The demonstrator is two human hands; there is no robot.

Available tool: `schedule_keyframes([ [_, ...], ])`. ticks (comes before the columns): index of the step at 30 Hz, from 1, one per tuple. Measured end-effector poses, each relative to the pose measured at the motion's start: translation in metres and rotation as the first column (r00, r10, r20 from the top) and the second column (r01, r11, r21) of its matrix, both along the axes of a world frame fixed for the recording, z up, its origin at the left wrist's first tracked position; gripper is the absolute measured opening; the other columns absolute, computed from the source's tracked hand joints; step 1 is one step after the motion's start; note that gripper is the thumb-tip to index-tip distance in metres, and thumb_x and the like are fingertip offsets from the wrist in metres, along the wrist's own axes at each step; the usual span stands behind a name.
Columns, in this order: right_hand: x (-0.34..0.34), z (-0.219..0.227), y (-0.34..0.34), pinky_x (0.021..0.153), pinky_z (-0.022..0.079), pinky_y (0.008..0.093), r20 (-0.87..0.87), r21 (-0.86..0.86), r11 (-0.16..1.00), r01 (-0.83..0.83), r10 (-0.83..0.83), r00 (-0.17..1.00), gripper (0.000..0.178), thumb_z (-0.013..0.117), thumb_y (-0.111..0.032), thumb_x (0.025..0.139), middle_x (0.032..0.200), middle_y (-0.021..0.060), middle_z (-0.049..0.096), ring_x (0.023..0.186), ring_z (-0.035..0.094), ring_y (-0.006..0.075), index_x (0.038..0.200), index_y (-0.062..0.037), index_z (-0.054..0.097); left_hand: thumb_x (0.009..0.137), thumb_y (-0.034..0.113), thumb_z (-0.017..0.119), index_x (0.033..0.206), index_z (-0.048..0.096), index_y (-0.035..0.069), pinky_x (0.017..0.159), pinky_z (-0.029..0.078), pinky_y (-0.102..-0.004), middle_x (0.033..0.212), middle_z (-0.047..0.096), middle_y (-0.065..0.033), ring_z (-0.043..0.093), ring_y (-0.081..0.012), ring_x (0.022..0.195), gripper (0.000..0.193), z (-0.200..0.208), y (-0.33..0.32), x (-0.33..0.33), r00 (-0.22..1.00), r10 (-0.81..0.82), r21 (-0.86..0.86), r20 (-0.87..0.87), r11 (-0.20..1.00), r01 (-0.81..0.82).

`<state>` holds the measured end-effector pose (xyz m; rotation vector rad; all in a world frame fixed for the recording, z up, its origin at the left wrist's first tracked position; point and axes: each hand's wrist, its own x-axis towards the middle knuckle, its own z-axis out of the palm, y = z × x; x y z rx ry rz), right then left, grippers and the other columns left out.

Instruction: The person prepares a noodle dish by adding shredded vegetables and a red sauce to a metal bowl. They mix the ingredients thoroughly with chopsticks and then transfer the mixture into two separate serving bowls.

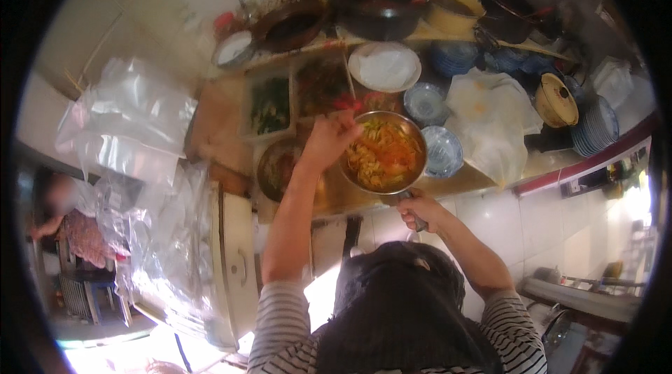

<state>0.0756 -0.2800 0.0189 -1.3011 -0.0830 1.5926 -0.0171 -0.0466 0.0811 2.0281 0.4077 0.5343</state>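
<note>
1 metal pan (pixel 349 177) w/ yellow-orange food (pixel 381 151) is seen at ctr of frame; its 1 handle (pixel 421 223) is gripped by the R hand (pixel 422 212), fingers wrapped round it. 2 bluish bowls (pixel 443 152) are set just R of the pan, 1 white oval dish (pixel 385 67) above it, 2 rect. trays (pixel 270 103) upper L of it, 1 metal bowl (pixel 260 177) L. 1 large black pot (pixel 379 9) & 1 yellow pot (pixel 453 9) are lined up at top ctr. The counter's front edge (pixel 308 215) is crossed by the handle; clear room is left below that edge, R of the R forearm, but the pan's R rim is hemmed in by the bowls. The L hand (pixel 332 137) is held at the pan's upper-L rim, fingers bent & bunched; whether anything's pinched can't be told. A red item (pixel 348 102) is seen just above those fingers.
</note>
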Motion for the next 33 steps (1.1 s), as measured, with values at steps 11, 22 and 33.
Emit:
schedule_keyframes([
  [11, -0.018, -0.015, 0.018, 0.037, 0.036, 0.0269, 0.03, 0.018, 0.995, 0.098, -0.099, 0.995, 0.024, 0.056, -0.001, 0.078, 0.065, 0.0036, 0.044, 0.045, 0.041, 0.0113, 0.096, -0.0078, 0.041, 0.082, 0.011, 0.063, 0.076, 0.058, -0.001, 0.058, 0.044, -0.029, 0.066, 0.06, -0.0092, 0.052, -0.0119, 0.06, 0.014, 0.004, -0.056, 0.022, 0.967, -0.209, 0.22, 0.145, 0.96, 0.175],
  [22, -0.008, -0.006, -0.001, 0.036, 0.034, 0.0274, -0.009, 0.007, 0.998, 0.06, -0.06, 0.998, 0.026, 0.054, -0.001, 0.078, 0.064, 0.0043, 0.044, 0.046, 0.04, 0.0115, 0.098, -0.0064, 0.038, 0.082, 0.01, 0.065, 0.079, 0.06, -0.001, 0.064, 0.046, -0.0281, 0.074, 0.062, -0.0066, 0.056, -0.012, 0.067, 0.012, 0.003, -0.022, 0.007, 0.998, -0.066, 0.125, 0.021, 0.99, 0.063],
  [33, -0.025, -0.01, 0.015, 0.038, 0.038, 0.029, -0.007, 0.038, 0.997, 0.072, -0.072, 0.997, 0.022, 0.055, 0.0, 0.077, 0.064, 0.0039, 0.044, 0.046, 0.041, 0.0121, 0.093, -0.005, 0.04, 0.082, 0.015, 0.064, 0.08, 0.061, -0.001, 0.06, 0.044, -0.0264, 0.072, 0.062, -0.0039, 0.056, -0.01, 0.064, 0.017, -0.018, -0.043, 0.016, 0.999, -0.034, 0.232, 0.001, 0.972, 0.032],
])
